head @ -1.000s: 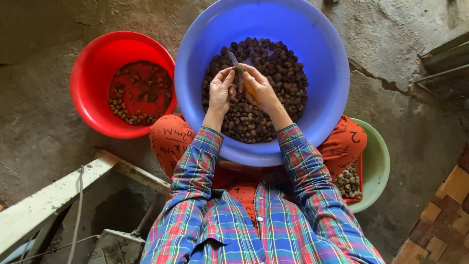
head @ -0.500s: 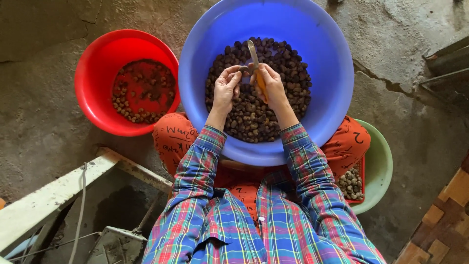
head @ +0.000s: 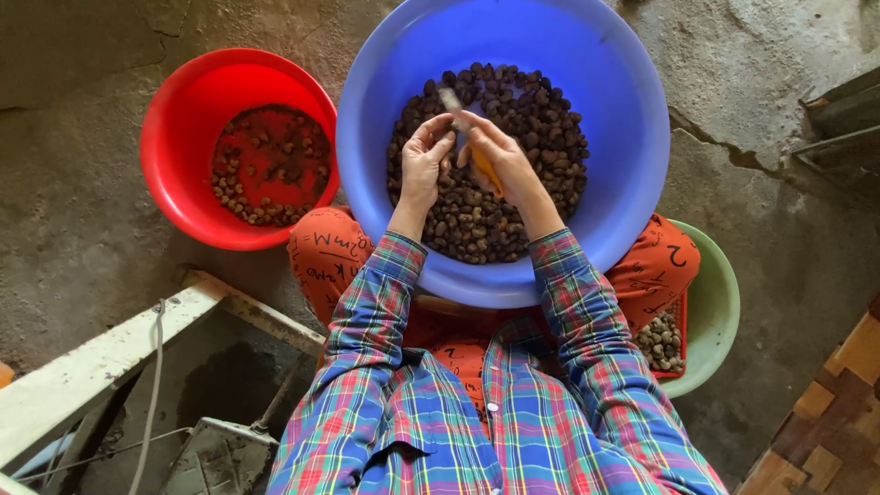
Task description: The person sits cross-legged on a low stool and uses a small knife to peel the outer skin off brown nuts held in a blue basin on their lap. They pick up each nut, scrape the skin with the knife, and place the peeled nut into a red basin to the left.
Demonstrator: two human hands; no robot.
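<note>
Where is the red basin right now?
In the head view, the red basin sits on the concrete floor at the person's left, touching the big blue basin of dark nuts, just beyond the left knee.

The green bowl point(head: 720, 302) lies half hidden under a knee; whatever the left hand point(head: 423, 165) pinches is too small to tell.

The knife point(head: 456, 112) blade now points up-left between both hands, tilted further.

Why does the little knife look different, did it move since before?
Yes. The knife in the right hand has swung up: its blade now points toward the far wall of the blue basin, above the dark nuts.
</note>
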